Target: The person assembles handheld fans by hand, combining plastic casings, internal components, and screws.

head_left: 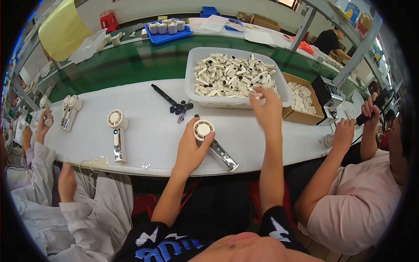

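My left hand [188,150] is wrapped round a white handheld fan [224,156]. The fan's round grille faces up and its shiny handle slants toward the table's front edge. A small dark piece [197,116] shows at the fingertips of that hand. My right hand [267,109] reaches over the near right rim of a translucent plastic bin [209,101], its fingers curled above the heap of small white plastic parts [235,75]. Whatever those fingers hold is too small to make out. Left of the bin lie several black round pieces [180,107], a small screwdriver [182,114] and a black pen-like tool [163,95].
More white fans [117,135] stand or lie on the white table to the left. A cardboard box [321,114] of white parts and a black-and-silver machine [327,98] flank the bin's right. Behind runs a green conveyor [144,65]. Co-workers sit close on both sides.
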Action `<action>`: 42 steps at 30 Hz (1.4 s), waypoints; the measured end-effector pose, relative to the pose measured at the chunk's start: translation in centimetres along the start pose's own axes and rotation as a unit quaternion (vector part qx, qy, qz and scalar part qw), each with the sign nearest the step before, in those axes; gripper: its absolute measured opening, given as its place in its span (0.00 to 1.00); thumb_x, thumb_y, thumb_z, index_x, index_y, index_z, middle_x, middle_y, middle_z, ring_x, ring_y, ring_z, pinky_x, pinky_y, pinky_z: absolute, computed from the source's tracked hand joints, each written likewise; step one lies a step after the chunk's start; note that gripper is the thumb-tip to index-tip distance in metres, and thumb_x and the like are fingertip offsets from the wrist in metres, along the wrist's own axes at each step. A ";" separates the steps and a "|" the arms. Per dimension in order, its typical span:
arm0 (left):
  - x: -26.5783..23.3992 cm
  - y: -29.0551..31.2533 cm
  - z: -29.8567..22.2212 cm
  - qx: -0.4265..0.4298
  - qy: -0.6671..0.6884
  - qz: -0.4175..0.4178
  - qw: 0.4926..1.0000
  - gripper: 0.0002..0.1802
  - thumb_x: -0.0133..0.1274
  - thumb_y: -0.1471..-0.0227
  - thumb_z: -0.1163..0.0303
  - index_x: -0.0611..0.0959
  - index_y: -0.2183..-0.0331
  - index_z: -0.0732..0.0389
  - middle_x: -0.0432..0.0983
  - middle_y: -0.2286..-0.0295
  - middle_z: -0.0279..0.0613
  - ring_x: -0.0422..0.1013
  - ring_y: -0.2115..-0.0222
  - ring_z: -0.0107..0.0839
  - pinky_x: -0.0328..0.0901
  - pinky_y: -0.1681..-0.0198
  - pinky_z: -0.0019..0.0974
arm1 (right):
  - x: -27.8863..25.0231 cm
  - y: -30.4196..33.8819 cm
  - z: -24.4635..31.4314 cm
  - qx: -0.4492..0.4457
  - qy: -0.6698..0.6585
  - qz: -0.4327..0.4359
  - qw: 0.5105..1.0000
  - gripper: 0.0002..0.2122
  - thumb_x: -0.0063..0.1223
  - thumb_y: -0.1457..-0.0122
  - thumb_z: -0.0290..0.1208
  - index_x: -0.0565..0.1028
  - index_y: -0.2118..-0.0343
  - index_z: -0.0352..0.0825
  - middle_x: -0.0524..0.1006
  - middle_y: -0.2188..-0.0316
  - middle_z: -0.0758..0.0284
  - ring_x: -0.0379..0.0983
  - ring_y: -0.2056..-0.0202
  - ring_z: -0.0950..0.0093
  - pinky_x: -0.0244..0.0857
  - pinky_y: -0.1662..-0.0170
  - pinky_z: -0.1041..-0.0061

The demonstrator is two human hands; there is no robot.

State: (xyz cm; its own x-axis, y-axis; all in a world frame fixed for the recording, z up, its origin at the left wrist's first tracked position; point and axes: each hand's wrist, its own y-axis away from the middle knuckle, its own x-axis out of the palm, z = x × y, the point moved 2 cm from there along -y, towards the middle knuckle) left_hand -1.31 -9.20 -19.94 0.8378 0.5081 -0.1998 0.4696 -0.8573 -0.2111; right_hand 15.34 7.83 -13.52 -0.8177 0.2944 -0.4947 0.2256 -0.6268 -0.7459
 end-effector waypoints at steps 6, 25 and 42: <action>0.3 -0.4 0.7 0.012 0.023 0.018 0.999 0.33 0.58 0.46 0.56 0.69 0.48 0.69 0.75 0.58 0.53 0.73 0.57 0.41 0.66 0.53 0.38 | 7.4 -8.0 -7.2 0.068 0.176 0.243 0.952 0.09 0.59 0.54 0.24 0.80 0.67 0.34 0.80 0.67 0.56 0.78 0.63 0.57 0.71 0.59 0.60; 0.1 -0.2 0.7 0.007 0.021 0.020 1.000 0.30 0.55 0.43 0.57 0.68 0.48 0.69 0.74 0.57 0.54 0.72 0.56 0.43 0.65 0.51 0.39 | -0.5 -1.0 1.1 0.125 0.010 0.147 0.981 0.13 0.62 0.56 0.33 0.80 0.70 0.28 0.79 0.78 0.60 0.76 0.75 0.72 0.68 0.70 0.73; -0.5 0.2 0.7 0.002 0.067 0.021 0.998 0.28 0.46 0.37 0.57 0.67 0.45 0.70 0.72 0.54 0.57 0.71 0.53 0.44 0.64 0.50 0.39 | -2.0 11.1 10.0 0.052 -0.087 0.206 0.973 0.12 0.61 0.52 0.19 0.78 0.63 0.28 0.73 0.71 0.61 0.73 0.73 0.68 0.67 0.73 0.73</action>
State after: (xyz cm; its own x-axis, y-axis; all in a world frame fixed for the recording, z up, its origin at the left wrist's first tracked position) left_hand -1.80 -9.59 -20.55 0.8870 0.4551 -0.0789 0.4315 -0.8774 -0.2096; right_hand 14.19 -6.98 -16.31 -0.7485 -0.1177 -0.6526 0.5055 -0.7382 -0.4467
